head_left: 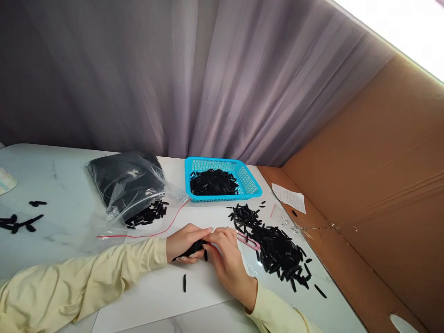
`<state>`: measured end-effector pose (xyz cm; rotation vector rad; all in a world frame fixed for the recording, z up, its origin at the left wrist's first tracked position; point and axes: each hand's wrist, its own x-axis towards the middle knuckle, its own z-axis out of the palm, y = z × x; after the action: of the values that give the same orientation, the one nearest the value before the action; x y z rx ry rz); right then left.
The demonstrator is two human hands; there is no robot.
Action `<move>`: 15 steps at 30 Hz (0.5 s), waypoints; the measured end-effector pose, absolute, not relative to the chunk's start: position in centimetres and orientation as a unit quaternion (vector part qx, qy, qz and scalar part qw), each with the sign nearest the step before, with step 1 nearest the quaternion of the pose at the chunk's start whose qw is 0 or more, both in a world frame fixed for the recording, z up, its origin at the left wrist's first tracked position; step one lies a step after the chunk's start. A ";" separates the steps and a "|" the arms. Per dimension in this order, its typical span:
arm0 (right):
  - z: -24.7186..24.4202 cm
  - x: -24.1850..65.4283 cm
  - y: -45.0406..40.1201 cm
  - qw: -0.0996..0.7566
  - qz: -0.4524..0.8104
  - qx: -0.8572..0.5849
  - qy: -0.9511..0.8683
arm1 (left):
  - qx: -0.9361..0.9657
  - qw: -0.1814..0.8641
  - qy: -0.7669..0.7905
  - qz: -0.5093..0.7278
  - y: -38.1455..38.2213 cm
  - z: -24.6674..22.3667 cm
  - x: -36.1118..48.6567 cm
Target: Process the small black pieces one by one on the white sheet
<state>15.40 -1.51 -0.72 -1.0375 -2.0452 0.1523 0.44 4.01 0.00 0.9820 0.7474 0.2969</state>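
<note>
My left hand (187, 241) is closed around a dark black bundle (191, 249), which looks like fuzzy black strips pressed together. Fingers of my right hand (224, 252) are bent and drawn together against the bundle's right end, beside the left thumb tip. What lies between the right fingertips is hidden. Below the hands, a single black strip (184, 283) rests on the white sheet (156, 296). Just right of my right hand lies a slim pink tool (249, 240), partly covered by black strips.
A large pile of black strips (280, 249) spreads at the right. Behind stands a blue basket (255, 187) holding more strips. A clear zip bag (128, 180) full of black material lies left, its mouth open. A cardboard wall (374, 185) borders the right; a paper slip (289, 198) lies against it.
</note>
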 end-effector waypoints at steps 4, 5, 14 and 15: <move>-0.6 15.4 -1.5 0.427 0.116 -0.417 -0.794 | 0.466 0.799 0.353 0.140 3.7 0.3 0.4; -0.5 15.6 -1.5 0.431 0.125 -0.418 -0.790 | 0.466 0.798 0.354 0.144 3.7 0.3 0.4; 0.6 17.5 -1.7 0.481 0.366 -0.514 -0.608 | 0.590 0.671 0.372 0.252 2.5 -0.4 0.0; 0.5 17.5 -1.6 0.482 0.377 -0.514 -0.601 | 0.616 0.641 0.374 0.263 2.3 -0.6 -0.1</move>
<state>17.54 -1.62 0.49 -1.2539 -1.4646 0.9179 -0.08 2.33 -0.56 1.4044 0.8531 0.6005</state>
